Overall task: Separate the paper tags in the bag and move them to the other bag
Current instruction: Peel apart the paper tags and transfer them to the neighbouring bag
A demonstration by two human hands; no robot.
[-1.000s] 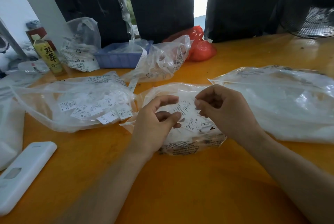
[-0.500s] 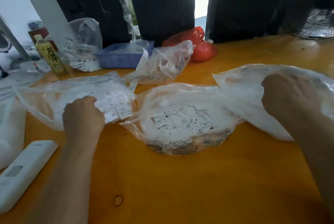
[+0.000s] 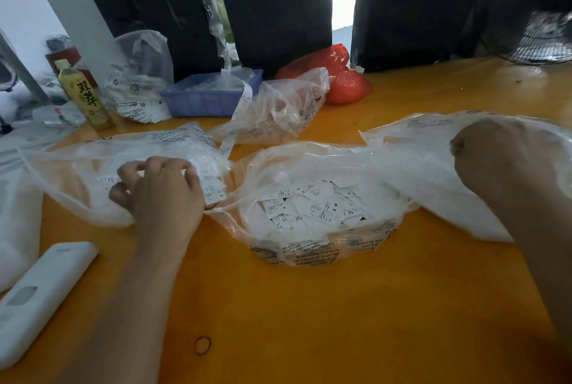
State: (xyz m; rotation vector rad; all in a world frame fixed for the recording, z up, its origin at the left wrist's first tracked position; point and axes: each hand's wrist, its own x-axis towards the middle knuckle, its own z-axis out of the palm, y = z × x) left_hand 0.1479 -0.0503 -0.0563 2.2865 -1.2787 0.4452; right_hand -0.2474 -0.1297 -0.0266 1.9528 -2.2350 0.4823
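Since the earlier frame the left hand [image 3: 161, 188] has uncurled its fingers, which now lie relaxed inside the left bag [image 3: 77, 173], at centre left. The right hand [image 3: 501, 164], centre right, is blurred; I cannot tell its grip. Small white printed paper tags [image 3: 312, 204] lie heaped in the open middle bag [image 3: 309, 250].
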